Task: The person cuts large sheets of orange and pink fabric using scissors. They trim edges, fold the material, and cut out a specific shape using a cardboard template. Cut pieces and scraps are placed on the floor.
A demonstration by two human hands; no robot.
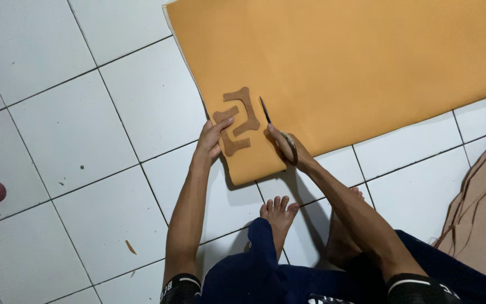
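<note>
Two hands are pressed to the sheet (338, 67) on the floor: the template (237, 121) is pinned flat by the left hand (209, 141); scissors (277, 129), beside it, are gripped closed-fingered by the right hand (288, 147).

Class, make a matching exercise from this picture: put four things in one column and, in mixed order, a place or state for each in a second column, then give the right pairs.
Things:
1. left hand
2. right hand
3. orange sheet
4. brown scraps

Places or states:
A. piled at the right edge
B. spread flat on the tiled floor
C. pressing down the brown pattern piece
D. holding the scissors

Pairs: 1-C, 2-D, 3-B, 4-A
</note>
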